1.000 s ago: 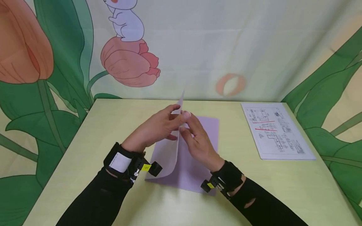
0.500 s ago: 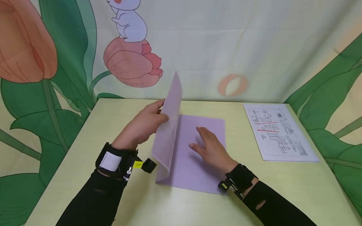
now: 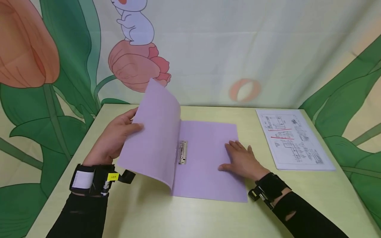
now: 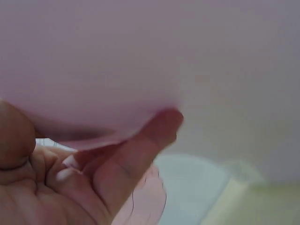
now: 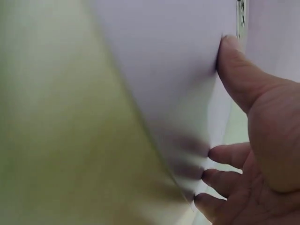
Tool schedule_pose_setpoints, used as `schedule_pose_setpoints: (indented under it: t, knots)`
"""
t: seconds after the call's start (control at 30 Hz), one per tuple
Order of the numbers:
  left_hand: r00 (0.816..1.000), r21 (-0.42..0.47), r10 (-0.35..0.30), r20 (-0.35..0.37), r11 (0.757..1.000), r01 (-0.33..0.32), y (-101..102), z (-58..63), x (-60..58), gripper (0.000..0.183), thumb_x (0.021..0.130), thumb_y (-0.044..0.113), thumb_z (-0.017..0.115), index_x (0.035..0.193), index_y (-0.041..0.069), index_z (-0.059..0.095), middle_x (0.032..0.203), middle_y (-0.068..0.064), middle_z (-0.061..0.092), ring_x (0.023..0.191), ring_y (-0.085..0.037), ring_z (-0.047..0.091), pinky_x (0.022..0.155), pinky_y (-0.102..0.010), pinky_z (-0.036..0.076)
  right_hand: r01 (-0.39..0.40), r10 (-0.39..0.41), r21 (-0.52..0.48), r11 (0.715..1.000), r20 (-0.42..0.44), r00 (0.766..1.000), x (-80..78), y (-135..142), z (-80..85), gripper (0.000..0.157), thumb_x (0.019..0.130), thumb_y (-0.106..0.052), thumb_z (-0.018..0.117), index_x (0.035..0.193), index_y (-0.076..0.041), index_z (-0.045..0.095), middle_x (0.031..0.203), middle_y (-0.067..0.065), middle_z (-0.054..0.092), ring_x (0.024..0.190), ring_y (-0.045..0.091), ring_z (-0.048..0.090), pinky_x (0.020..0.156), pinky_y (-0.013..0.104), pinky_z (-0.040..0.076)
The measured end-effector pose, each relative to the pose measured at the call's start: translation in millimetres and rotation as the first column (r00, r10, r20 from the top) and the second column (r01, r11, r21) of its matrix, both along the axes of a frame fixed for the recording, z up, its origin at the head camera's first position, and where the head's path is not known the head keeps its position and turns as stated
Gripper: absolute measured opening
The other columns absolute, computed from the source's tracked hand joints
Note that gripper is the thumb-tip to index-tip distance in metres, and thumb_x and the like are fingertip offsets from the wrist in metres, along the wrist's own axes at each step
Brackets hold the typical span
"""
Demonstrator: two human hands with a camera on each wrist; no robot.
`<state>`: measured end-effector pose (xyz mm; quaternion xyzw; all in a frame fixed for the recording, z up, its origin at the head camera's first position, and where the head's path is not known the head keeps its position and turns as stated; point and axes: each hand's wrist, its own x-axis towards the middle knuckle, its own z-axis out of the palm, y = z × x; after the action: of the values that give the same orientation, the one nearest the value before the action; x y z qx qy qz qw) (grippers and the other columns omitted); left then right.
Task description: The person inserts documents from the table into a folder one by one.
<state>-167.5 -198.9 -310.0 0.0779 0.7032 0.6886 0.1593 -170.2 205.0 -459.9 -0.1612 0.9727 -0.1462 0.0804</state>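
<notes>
A light purple file folder (image 3: 205, 178) lies on the table with its cover (image 3: 153, 132) raised and swung over to the left. A metal clip (image 3: 183, 152) shows inside, near the spine. My left hand (image 3: 114, 135) pinches the cover's outer edge, thumb on the inner face; the left wrist view has the thumb (image 4: 140, 154) up close against it. On the folder's right half my right hand (image 3: 242, 160) rests with fingers spread. In the right wrist view its fingertips touch the folder's surface (image 5: 159, 70) near the edge.
A stack of white papers (image 3: 293, 138) with printed drawings and red lines lies at the table's right. Behind the table (image 3: 157, 215) hangs a curtain (image 3: 202, 59) with flower and animal prints.
The cover has swung open to the left with my left hand, uncovering the metal clip. My right hand has left the cover's edge and come down on the folder's right half.
</notes>
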Motion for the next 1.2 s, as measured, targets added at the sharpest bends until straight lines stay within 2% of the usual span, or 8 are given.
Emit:
schedule_pose_setpoints:
  t: [0.17, 0.3, 0.37, 0.47, 0.67, 0.93, 1.03, 1.2]
  knots:
    - [1.000, -0.053, 0.021, 0.013, 0.998, -0.021, -23, -21.4, 1.6, 0.070, 0.097, 0.015, 0.057, 0.155, 0.025, 0.018, 0.123, -0.015, 0.060, 0.094, -0.032, 0.069, 0.070, -0.052, 0.056, 0.007, -0.008, 0.023, 1.000, 0.049, 0.999, -4.2, 25, 3.6, 0.102, 0.073, -0.062, 0.073, 0.148, -0.003, 0.035, 0.155, 0.022, 0.029, 0.143, 0.042, 0.017, 0.105, 0.076, 0.008]
    - [0.998, -0.223, 0.057, 0.007, 0.973, -0.054, -35, -46.8, 2.9, 0.081, 0.095, 0.016, 0.061, 0.155, 0.033, 0.010, 0.133, -0.023, 0.052, 0.094, -0.035, 0.067, 0.071, -0.050, 0.058, 0.016, -0.017, 0.019, 1.000, 0.089, 0.996, -7.1, 46, 7.3, 0.103, 0.072, -0.060, 0.075, 0.147, -0.003, 0.036, 0.155, 0.023, 0.029, 0.143, 0.044, 0.015, 0.105, 0.077, 0.005]
    - [0.998, -0.338, 0.069, -0.006, 0.939, -0.067, -40, -61.5, 2.6, 0.083, 0.094, 0.016, 0.062, 0.155, 0.037, 0.009, 0.134, -0.026, 0.049, 0.095, -0.035, 0.066, 0.074, -0.049, 0.057, 0.020, -0.021, 0.012, 1.000, 0.103, 0.994, -8.2, 54, 9.4, 0.103, 0.071, -0.060, 0.075, 0.148, -0.003, 0.035, 0.155, 0.023, 0.028, 0.143, 0.044, 0.014, 0.104, 0.077, 0.004]
    - [0.997, -0.507, 0.073, -0.032, 0.858, -0.079, -45, -83.4, 1.0, 0.083, 0.093, 0.019, 0.063, 0.155, 0.037, 0.011, 0.132, -0.027, 0.046, 0.098, -0.035, 0.062, 0.081, -0.048, 0.055, 0.027, -0.027, 0.005, 1.000, 0.112, 0.993, -9.6, 64, 11.0, 0.104, 0.071, -0.059, 0.076, 0.148, -0.003, 0.034, 0.156, 0.023, 0.027, 0.143, 0.045, 0.013, 0.104, 0.077, 0.004]
    - [0.998, -0.683, 0.049, -0.037, 0.728, -0.061, -47, -110.2, 0.3, 0.073, 0.094, 0.019, 0.061, 0.155, 0.027, 0.022, 0.137, -0.030, 0.041, 0.107, -0.038, 0.055, 0.087, -0.052, 0.051, 0.023, -0.023, 0.003, 1.000, 0.113, 0.993, -11.0, 71, 11.4, 0.105, 0.071, -0.061, 0.074, 0.148, -0.003, 0.033, 0.156, 0.024, 0.026, 0.143, 0.045, 0.012, 0.104, 0.077, 0.004]
    - [0.994, -0.750, -0.089, -0.065, 0.662, 0.010, -44, -122.8, -1.3, 0.061, 0.095, 0.016, 0.059, 0.150, 0.009, 0.034, 0.150, -0.033, 0.031, 0.132, -0.046, 0.035, 0.100, -0.062, 0.039, 0.017, -0.018, 0.008, 1.000, 0.106, 0.994, -13.2, 70, 8.5, 0.103, 0.071, -0.057, 0.077, 0.147, -0.002, 0.034, 0.155, 0.025, 0.027, 0.143, 0.045, 0.013, 0.106, 0.076, 0.006]
    - [0.990, -0.810, -0.107, -0.089, 0.587, -0.009, -36, -127.6, 1.0, 0.069, 0.094, 0.034, 0.061, 0.148, 0.002, 0.034, 0.143, -0.038, 0.035, 0.126, -0.045, 0.041, 0.099, -0.062, 0.040, 0.015, -0.014, -0.004, 1.000, 0.119, 0.993, -14.3, 67, 7.5, 0.102, 0.072, -0.055, 0.077, 0.148, -0.002, 0.034, 0.155, 0.025, 0.026, 0.143, 0.043, 0.013, 0.107, 0.073, 0.006]
    - [0.980, -0.925, -0.136, -0.144, 0.371, -0.085, -13, -130.2, 7.1, 0.095, 0.080, 0.056, 0.070, 0.144, -0.004, 0.035, 0.135, -0.043, 0.033, 0.115, -0.055, 0.041, 0.088, -0.069, 0.042, 0.004, -0.001, -0.022, 1.000, 0.135, 0.991, -14.3, 63, 7.5, 0.099, 0.072, -0.053, 0.078, 0.147, -0.003, 0.036, 0.155, 0.027, 0.026, 0.143, 0.042, 0.014, 0.108, 0.073, 0.007]
